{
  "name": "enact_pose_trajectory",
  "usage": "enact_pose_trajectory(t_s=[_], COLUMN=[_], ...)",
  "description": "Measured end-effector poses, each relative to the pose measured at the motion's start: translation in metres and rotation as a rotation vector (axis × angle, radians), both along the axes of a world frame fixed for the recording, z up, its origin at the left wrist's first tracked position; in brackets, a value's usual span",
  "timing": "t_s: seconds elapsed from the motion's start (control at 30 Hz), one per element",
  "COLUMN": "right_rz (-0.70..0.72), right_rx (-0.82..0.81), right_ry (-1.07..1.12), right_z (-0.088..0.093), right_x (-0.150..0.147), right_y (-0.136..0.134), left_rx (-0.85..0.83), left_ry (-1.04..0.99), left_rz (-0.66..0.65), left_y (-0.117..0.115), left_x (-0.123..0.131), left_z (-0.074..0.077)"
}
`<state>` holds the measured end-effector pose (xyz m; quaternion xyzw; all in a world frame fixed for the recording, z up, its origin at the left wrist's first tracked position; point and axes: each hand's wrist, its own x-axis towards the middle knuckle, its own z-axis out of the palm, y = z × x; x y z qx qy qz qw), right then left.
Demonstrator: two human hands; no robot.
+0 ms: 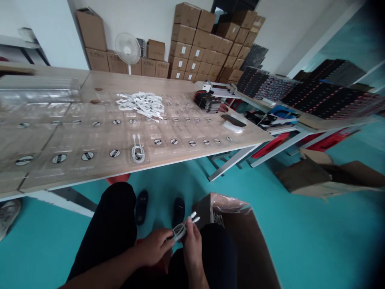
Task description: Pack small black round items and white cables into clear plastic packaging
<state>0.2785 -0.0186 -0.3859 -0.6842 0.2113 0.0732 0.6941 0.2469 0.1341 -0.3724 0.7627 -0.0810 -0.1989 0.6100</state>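
A white charging cable (180, 230), gathered into a small loop with its plug ends (194, 218) sticking up, is held above my lap. My left hand (153, 247) pinches the loop from the left, and my right hand (192, 249) grips the cable from below, near the plugs. An open cardboard box (237, 237) stands just right of my hands. On the wooden table (90, 82), a tangled pile of white cables (141, 105) lies beyond several clear plastic packages with round black-and-white labels (87, 156). One coiled cable (138, 150) rests on a package.
The table's near edge (150, 165) runs ahead of my knees, above a teal floor. Black sandals (141, 206) show between my legs. Stacked cartons (192, 44) and a white fan (128, 49) stand behind the table. A side bench (270, 100) holds black packaged goods.
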Motion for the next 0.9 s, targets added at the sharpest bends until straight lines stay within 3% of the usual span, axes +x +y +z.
enact_pose_trajectory(t_s=[0.13,0.23,0.4,0.53,0.63,0.77,0.9], right_rz=[0.007,0.062,0.150,0.422,0.575,0.539,0.271], right_rx=[0.243,0.252,0.015,-0.331,-0.438,-0.442,-0.416], right_ry=[0.009,-0.043,-0.104,-0.120,-0.174,-0.230,-0.240], right_z=[0.006,0.007,0.004,0.001,-0.002,0.001,0.008], right_x=[0.000,0.000,0.001,0.002,-0.002,-0.006,-0.003], right_y=[0.003,0.004,0.001,0.002,0.008,0.011,0.009], left_rx=[-0.543,-0.724,-0.811,-0.904,-0.924,-0.927,-0.865], left_ry=[0.459,0.649,0.760,0.837,0.902,0.989,1.009], left_rz=[0.168,0.241,0.284,0.281,0.325,0.406,0.504], left_y=[-0.004,-0.004,-0.001,0.001,0.002,0.006,0.008], left_x=[0.006,0.010,0.009,0.010,0.013,0.020,0.023], left_z=[-0.007,-0.013,-0.014,-0.011,-0.011,-0.014,-0.018])
